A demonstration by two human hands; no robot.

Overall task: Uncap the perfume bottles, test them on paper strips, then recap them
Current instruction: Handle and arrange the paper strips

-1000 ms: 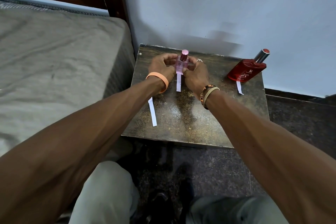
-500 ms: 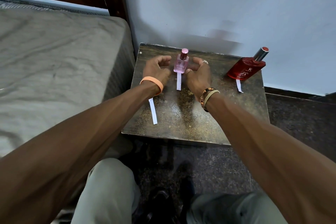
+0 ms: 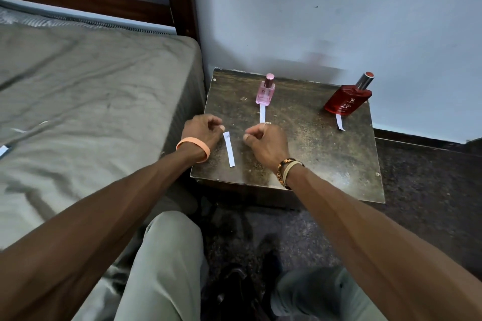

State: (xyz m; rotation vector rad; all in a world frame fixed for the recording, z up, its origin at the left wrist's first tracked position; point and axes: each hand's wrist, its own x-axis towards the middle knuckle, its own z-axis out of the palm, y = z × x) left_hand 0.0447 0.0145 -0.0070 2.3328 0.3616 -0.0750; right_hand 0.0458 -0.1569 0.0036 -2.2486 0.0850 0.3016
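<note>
Both capped bottles stood beyond the grips on the dark, mottled desk (image 3: 313, 154). The small square pink glass bottle (image 3: 265, 92) was just ahead of the right grip (image 3: 266, 143), and the flat red glass bottle (image 3: 347, 100) with a metallic cap stood well to its right. Each had a thin white paper strip at its base, probably to pair scent with strip. The left grip (image 3: 202, 130) and right grip were curled on nothing, flanking a loose third strip (image 3: 229, 148).
</note>
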